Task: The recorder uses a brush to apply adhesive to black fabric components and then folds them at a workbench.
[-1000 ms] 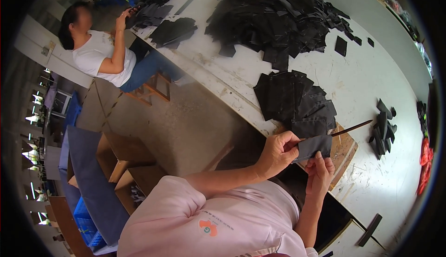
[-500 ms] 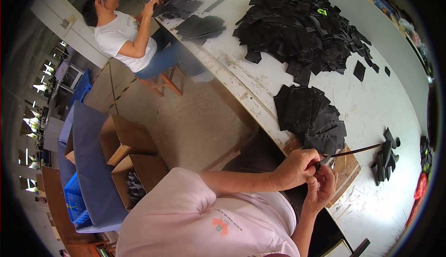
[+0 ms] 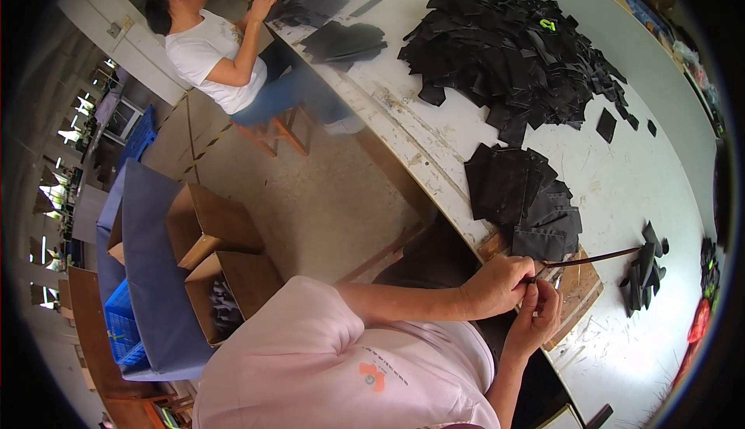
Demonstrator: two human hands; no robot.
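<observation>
Over the near table edge my two hands are close together. My left hand [image 3: 497,285] is closed, its thumb and fingers pinching a small dark piece mostly hidden between the hands. My right hand [image 3: 541,314] meets it from below with curled fingers, pinched at the same spot; what it holds is hidden. From beside the fingertips a thin dark strip [image 3: 594,258] stretches right to a small heap of rolled black pieces [image 3: 642,278]. Just beyond my hands, a fanned stack of black fabric pieces [image 3: 521,196] lies on the table. Beneath them shows a worn wooden board [image 3: 580,293].
A large pile of black pieces [image 3: 512,57] covers the far part of the white table [image 3: 434,153], with a yellow-green item [image 3: 548,25] on top. At the far left a co-worker [image 3: 225,60] sits on a stool. Cardboard boxes [image 3: 221,231] and a blue crate [image 3: 124,324] stand left.
The view has shifted slightly. My hands stay together, fingers slightly changed around the small piece. The co-worker's hands have come up a little.
</observation>
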